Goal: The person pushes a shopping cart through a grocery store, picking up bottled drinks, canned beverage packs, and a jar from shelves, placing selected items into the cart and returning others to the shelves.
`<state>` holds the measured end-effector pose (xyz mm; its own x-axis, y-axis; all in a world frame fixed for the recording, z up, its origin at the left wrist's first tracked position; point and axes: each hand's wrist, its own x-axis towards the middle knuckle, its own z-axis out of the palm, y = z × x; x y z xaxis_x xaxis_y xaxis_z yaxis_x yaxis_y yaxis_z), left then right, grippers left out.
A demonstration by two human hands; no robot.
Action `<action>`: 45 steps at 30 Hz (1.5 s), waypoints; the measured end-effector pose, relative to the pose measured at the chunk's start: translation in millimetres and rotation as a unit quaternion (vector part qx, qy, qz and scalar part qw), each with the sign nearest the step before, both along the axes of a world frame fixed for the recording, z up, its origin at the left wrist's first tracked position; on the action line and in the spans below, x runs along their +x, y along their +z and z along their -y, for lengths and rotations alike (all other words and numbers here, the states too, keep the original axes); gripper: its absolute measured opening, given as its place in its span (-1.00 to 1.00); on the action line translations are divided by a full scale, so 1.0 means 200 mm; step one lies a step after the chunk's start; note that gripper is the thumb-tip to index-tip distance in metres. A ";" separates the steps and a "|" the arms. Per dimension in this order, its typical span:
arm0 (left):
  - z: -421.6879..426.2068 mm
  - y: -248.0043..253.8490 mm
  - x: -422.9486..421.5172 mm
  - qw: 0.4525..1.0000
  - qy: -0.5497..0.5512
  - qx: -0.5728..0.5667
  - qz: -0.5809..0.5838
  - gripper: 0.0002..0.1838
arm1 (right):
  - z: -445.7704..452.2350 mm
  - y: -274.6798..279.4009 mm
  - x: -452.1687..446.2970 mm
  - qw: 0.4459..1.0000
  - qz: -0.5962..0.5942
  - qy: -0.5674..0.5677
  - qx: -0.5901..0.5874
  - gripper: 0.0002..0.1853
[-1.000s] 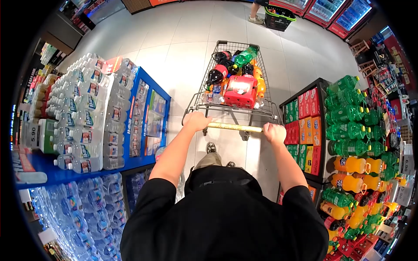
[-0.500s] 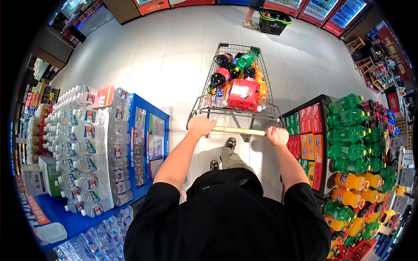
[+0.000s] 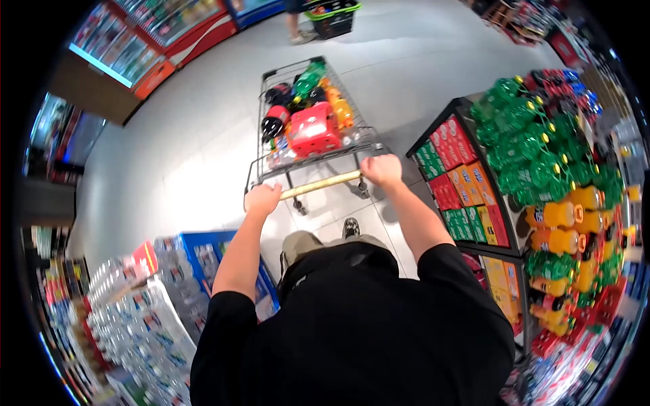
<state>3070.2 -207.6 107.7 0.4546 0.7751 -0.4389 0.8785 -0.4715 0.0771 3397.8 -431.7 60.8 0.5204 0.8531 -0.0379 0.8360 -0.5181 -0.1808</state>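
Both my hands hold the pale yellow handle [image 3: 319, 185] of a wire shopping cart [image 3: 261, 152]. My left hand [image 3: 263, 198] is closed round its left end, and my right hand [image 3: 382, 170] grips the right end. In the cart's basket lie a red pack [image 3: 315, 130], a green bottle [image 3: 309, 80], dark bottles with red labels [image 3: 275, 122] and orange bottles [image 3: 342, 112]. Clear bottles lie near the basket's rear edge.
Shelves of green bottles [image 3: 518, 135], orange bottles and boxed cans [image 3: 450, 142] stand at the right. Water bottles [image 3: 135, 331] fill a blue display at the lower left. Ahead, a person's legs [image 3: 295, 27] are beside a black basket [image 3: 333, 20]; drink coolers [image 3: 162, 40] line the upper left.
The view has turned, and the cart now points up and to the left. The water display has dropped toward the lower left, and more coolers show. Both hands have kept hold of the handle.
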 end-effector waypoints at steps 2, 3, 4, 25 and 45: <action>-0.12 -0.02 0.01 1.000 -0.003 0.017 -0.006 -0.19 | -0.08 -0.02 -0.01 1.000 -0.010 0.007 -0.025 -0.46; -0.18 -0.03 0.01 1.000 -0.018 0.022 -0.001 -0.19 | -0.12 -0.02 -0.02 0.999 -0.021 -0.002 -0.035 -0.49; -0.24 -0.04 0.00 0.999 -0.030 0.024 0.000 -0.19 | -0.15 0.02 -0.06 0.999 -0.023 -0.005 -0.024 -0.48; -1.78 -0.11 -0.61 0.970 -0.237 0.050 0.014 -0.35 | -1.00 0.31 -1.40 0.948 -0.256 -0.117 -0.146 -0.14; -2.37 -0.44 -0.76 0.921 -0.015 0.204 0.333 -0.54 | -1.58 -0.07 -1.79 0.723 -0.668 -0.059 -0.166 -0.63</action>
